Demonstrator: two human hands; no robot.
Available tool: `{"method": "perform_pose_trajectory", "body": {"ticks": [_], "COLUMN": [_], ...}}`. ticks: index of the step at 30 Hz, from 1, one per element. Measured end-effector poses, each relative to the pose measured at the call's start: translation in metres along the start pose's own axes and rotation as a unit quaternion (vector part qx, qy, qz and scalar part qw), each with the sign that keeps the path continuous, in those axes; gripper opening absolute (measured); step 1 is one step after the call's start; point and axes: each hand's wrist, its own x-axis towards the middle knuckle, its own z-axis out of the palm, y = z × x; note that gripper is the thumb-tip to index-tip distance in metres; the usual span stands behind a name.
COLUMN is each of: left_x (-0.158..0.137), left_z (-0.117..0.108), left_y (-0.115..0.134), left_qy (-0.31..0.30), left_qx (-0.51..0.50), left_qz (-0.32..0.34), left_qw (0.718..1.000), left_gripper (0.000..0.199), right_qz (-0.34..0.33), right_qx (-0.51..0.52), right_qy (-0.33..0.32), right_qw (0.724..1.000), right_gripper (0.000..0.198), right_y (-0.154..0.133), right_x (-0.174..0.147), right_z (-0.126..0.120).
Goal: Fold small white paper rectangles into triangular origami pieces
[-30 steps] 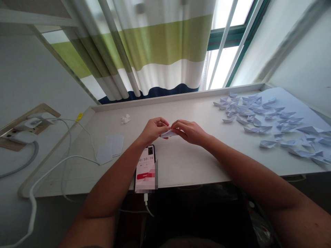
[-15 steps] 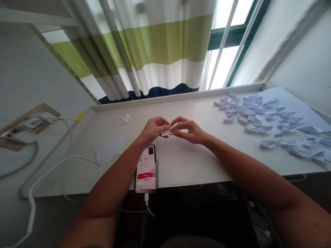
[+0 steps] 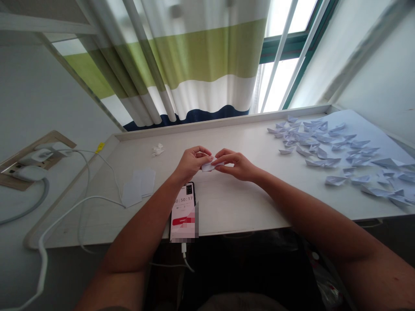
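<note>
Since the earlier frame, my right hand (image 3: pixel 238 166) is shifting slightly and the folded paper (image 3: pixel 207 167) is showing more of its surface; my left hand (image 3: pixel 190 164) is staying about put. Both hands are pinching the paper above the table (image 3: pixel 236 203), presumably keeping its folds from springing open. Blank slips (image 3: pixel 148 181) are lying at left, likely for easy reach. Paper boats (image 3: pixel 323 163) are resting loose at right, uncontained, some on a large sheet (image 3: pixel 348 117).

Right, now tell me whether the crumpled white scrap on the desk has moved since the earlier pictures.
No. The crumpled white scrap lies in the same spot against the desk's raised back ledge.
</note>
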Motion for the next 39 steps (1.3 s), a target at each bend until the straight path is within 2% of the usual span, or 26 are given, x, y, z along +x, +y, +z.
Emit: {"method": "perform_pose_trajectory", "body": {"ticks": [4, 8, 15, 17, 22, 27, 32, 34, 39], "left_x": [0.001, 0.001, 0.0, 0.0, 0.001, 0.0, 0.002, 0.003, 0.003], "left_z": [0.002, 0.001, -0.002, -0.001, 0.0, 0.001, 0.001, 0.001, -0.002], "left_y": [-0.002, -0.004, -0.001, -0.002, -0.008, -0.008, -0.01, -0.012, -0.013], "left_qy": [0.0, 0.009, -0.064, -0.075, -0.047, -0.059, -0.068, -0.071, -0.105], "left_qx": [-0.005, -0.003, 0.012, 0.017, 0.057, 0.085, 0.082, 0.077, 0.095], "left_qz": [0.0, 0.018, 0.028, 0.042, 0.066, 0.075, 0.072, 0.058, 0.035], "left_qw": [1.0, 1.0, 0.997, 0.996, 0.995, 0.992, 0.992, 0.993, 0.989], "left_gripper": [0.037, 0.04, 0.047, 0.049, 0.053, 0.047, 0.048, 0.05, 0.042], "right_qz": [0.023, 0.047, 0.055, 0.058, 0.069, 0.103, 0.15, 0.15, 0.14], "right_qx": [-0.006, -0.015, -0.081, -0.073, -0.002, 0.065, 0.145, 0.128, 0.027], "right_qy": [0.008, 0.047, 0.145, 0.161, 0.201, 0.199, 0.109, 0.099, 0.126], "right_qw": [1.0, 0.998, 0.985, 0.983, 0.977, 0.973, 0.972, 0.975, 0.982], "right_gripper": [0.023, 0.033, 0.024, 0.023, 0.032, 0.045, 0.055, 0.055, 0.052], "right_y": [-0.002, -0.002, -0.006, -0.008, -0.008, -0.005, -0.005, -0.006, -0.013], "right_x": [0.002, 0.003, 0.004, 0.004, 0.006, 0.007, 0.009, 0.009, 0.008], "right_z": [0.001, 0.004, 0.005, 0.005, 0.006, 0.005, 0.002, 0.0, 0.0]}}
